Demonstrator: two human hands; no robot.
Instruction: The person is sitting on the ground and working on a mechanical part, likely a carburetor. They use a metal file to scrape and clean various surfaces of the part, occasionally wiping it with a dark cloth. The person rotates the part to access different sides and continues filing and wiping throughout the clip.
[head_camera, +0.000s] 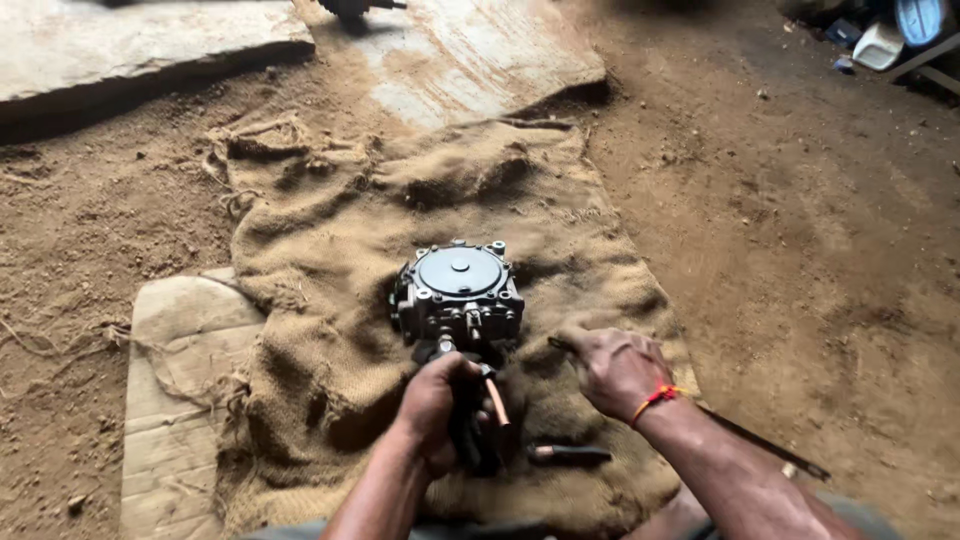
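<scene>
A dark metal machine unit (459, 293) with a round bolted cover sits on a burlap sack (330, 260). My left hand (432, 405) is closed around a black part with a copper-coloured tube (496, 401) just below the unit. My right hand (615, 368), with an orange thread at the wrist, grips a long thin dark tool (760, 440) whose tip shows left of the fingers. A short dark tool (570, 454) lies on the sack between my forearms.
The sack lies on a dirt floor, partly over a flat piece of cardboard (180, 370). Stone slabs (130, 45) lie at the far left and centre. Clutter, including a white container (880, 45), sits at the top right.
</scene>
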